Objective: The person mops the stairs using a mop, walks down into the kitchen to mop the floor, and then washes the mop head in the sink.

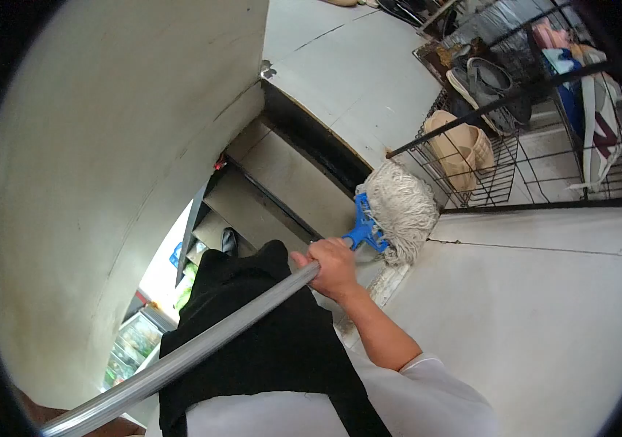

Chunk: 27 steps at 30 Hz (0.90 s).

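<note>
The mop handle (238, 319) is a smooth, round metal tube. The right hand (334, 268) clamps its fingers around the tube next to the open-framed blue plastic clamp (360, 224). The mop head (402, 207), a rounded bundle of off-white yarn, is located at the stair corner, beside the black wire rack (537, 207). Left hand (110, 427): partly visible near the tube's lower-left end; finger state cannot be determined.

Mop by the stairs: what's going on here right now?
The person's right hand grips the metal handle of the mop, close to its blue clamp. The pale string head is at the side of the stairs, next to a wire rack with shoes. Whether the strings press on anything is hard to tell.
</note>
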Available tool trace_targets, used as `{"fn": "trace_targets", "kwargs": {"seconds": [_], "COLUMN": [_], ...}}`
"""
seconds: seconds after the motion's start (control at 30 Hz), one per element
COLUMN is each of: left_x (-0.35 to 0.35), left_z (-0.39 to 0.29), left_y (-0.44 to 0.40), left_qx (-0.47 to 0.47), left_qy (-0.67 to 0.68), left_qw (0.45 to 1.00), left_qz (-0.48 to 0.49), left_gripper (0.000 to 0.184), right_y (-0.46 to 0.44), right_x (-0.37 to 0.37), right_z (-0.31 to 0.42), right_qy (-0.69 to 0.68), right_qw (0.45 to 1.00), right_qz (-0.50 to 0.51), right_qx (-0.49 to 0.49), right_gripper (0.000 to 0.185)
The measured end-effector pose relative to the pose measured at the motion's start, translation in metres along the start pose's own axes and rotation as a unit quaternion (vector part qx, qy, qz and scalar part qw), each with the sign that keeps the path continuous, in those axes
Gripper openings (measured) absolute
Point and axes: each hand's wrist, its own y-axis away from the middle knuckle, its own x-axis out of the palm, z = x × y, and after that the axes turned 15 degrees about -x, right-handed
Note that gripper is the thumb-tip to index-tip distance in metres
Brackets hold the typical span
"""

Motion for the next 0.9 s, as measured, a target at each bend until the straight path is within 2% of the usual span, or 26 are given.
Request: {"fn": "trace_targets", "kwargs": {"seconds": [0.07, 0.1, 0.2, 0.3, 0.37, 0.5, 0.57, 0.7, 0.77, 0.8, 0.9], "left_x": [0.006, 0.024, 0.001, -0.021, -0.028, -0.009, -0.006, -0.009, -0.005, 0.003, 0.055], "left_z": [-0.005, 0.008, -0.022, -0.044, -0.060, -0.061, -0.067, -0.061, -0.049, -0.039, 0.016], "left_y": [-0.022, -0.014, -0.028, -0.027, -0.027, -0.046, -0.050, -0.065, -0.074, -0.081, -0.117], "left_qx": [0.085, 0.077, 0.019, -0.022, 0.027, 0.020, 0.023, 0.013, 0.017, 0.015, 0.001], "left_qy": [0.019, 0.050, 0.025, 0.021, 0.008, 0.020, 0.062, 0.099, 0.166, 0.170, 0.250], "left_qw": [0.995, 0.994, 0.999, 0.997, 1.000, 1.000, 0.997, 0.994, 0.984, 0.984, 0.964], "left_qz": [-0.045, -0.061, 0.027, 0.077, 0.001, -0.006, -0.041, -0.052, -0.056, -0.050, 0.092], "left_gripper": [0.037, 0.037, 0.045, 0.053, 0.042, 0.040, 0.039, 0.037, 0.031, 0.031, 0.023], "right_y": [-0.014, 0.008, -0.007, -0.012, -0.017, -0.033, -0.039, -0.047, -0.049, -0.046, -0.029], "right_x": [0.020, -0.016, 0.003, 0.002, 0.000, -0.004, -0.010, -0.053, -0.076, -0.083, -0.101], "right_z": [0.011, -0.006, 0.000, 0.000, 0.005, 0.013, 0.017, 0.017, 0.014, 0.006, -0.029], "right_qy": [-0.025, 0.000, -0.016, -0.031, -0.049, -0.063, -0.052, -0.010, 0.030, 0.034, 0.127], "right_qw": [0.998, 0.999, 0.997, 0.996, 0.993, 0.991, 0.991, 0.988, 0.986, 0.985, 0.968], "right_qz": [-0.061, -0.037, -0.073, -0.080, -0.099, -0.111, -0.118, -0.149, -0.164, -0.167, -0.211], "right_qx": [-0.005, 0.003, 0.011, 0.004, -0.030, -0.034, -0.036, -0.032, -0.030, -0.024, 0.039], "right_gripper": [0.033, 0.033, 0.033, 0.033, 0.035, 0.035, 0.034, 0.034, 0.034, 0.034, 0.031]}}
